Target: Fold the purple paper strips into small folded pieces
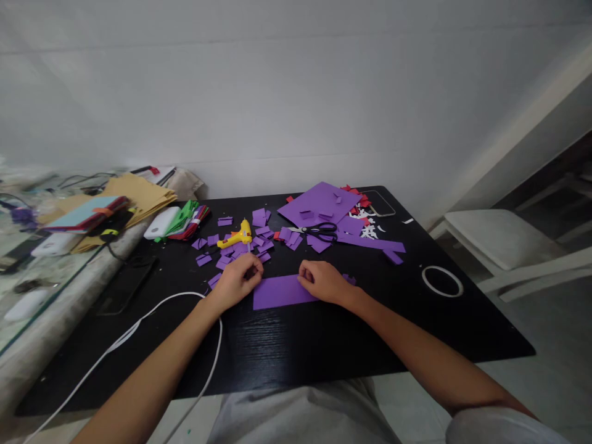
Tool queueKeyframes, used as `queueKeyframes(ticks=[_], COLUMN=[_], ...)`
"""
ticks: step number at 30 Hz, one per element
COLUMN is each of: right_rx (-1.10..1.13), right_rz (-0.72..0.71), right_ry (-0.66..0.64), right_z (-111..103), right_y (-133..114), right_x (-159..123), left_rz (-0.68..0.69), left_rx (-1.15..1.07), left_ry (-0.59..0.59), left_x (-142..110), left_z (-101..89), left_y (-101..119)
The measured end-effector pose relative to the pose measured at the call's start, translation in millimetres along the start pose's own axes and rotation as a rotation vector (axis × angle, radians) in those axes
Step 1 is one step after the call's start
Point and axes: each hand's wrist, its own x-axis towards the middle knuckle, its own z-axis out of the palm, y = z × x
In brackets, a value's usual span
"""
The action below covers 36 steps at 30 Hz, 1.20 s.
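A rectangular strip of purple paper (283,293) lies on the black table in front of me. My left hand (235,281) is at its upper left corner, fingers curled with the thumb at the paper's edge. At the upper right part of the strip, my right hand (324,281) pinches the paper, covering that end. Just beyond my left hand are a yellow glue gun (237,235) and several small folded purple paper pieces (264,244). Scissors with black handles (319,230) lie past my right hand, beside a larger purple sheet (314,202).
A white ring (442,281) lies to the right, with white paper scraps (369,230) farther back. At left are a dark phone (128,285), green paper bundles (185,217) and a white cable (157,303) running under my left forearm. A white chair (494,237) stands right of the table.
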Motion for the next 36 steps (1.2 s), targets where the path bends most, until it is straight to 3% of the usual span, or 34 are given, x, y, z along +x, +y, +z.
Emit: queueKeyframes(ticks=[20, 36], right_rx=[-0.002, 0.003], right_rz=[-0.020, -0.018], right_ry=[0.009, 0.014], right_z=[1.6, 1.9], right_y=[2.7, 3.1], right_x=[1.1, 0.4], left_rz=[0.061, -0.005], left_rx=[-0.023, -0.014], left_ry=[-0.014, -0.023], left_x=[2.0, 1.9], left_z=[0.8, 1.6], left_y=[2.9, -0.9])
